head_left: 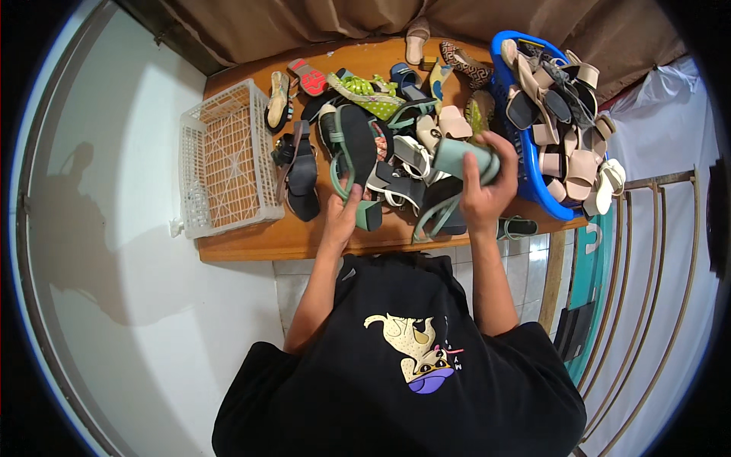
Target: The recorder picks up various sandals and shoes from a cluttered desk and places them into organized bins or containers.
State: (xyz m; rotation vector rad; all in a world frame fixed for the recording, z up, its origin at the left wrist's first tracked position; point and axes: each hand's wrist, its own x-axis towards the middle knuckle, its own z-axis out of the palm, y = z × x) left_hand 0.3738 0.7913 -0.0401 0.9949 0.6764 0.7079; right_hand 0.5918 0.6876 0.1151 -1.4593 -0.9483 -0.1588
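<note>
My left hand (343, 218) is closed around a heeled sandal (356, 137) with a black sole, pale green straps and a green block heel. Its toe points away from me, over a pile of mixed shoes. My right hand (487, 183) grips another pale green heeled sandal (451, 158), its block heel turned to the left. Just below that hand lies a dark sole with green straps (440, 215); whether it belongs to the held sandal I cannot tell. White strapped sandals (411, 156) sit between my hands. A dark sandal (303, 179) lies left of my left hand.
A white plastic crate (268, 183) stands at the table's left end. At the right, a blue basket (525, 164) is heaped with beige and dark sandals. The wooden table (244, 247) has its near edge before me. A metal rack (662, 251) stands to the right.
</note>
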